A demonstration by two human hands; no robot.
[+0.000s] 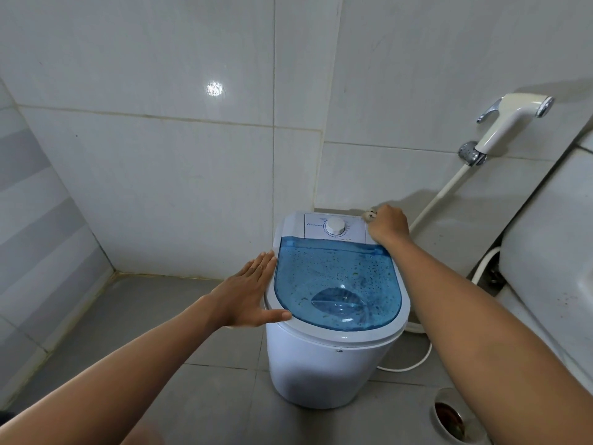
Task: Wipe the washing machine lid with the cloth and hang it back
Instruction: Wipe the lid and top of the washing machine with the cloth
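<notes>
A small white washing machine [321,364] stands on the grey floor, its translucent blue lid [337,277] shut and speckled with drops and dirt. My left hand [253,293] rests flat and open against the machine's left rim, thumb on the front edge. My right hand [386,224] is closed at the machine's back right corner, next to the white control dial [335,225]. A small pale scrap of cloth [369,216] shows at its fingertips; most of it is hidden by the hand.
A white bidet sprayer [510,123] hangs on the tiled wall at right, its hose [442,194] running down behind the machine. A white toilet tank [552,239] fills the right side. A floor drain [449,419] sits at bottom right. Tiled walls close in behind and left.
</notes>
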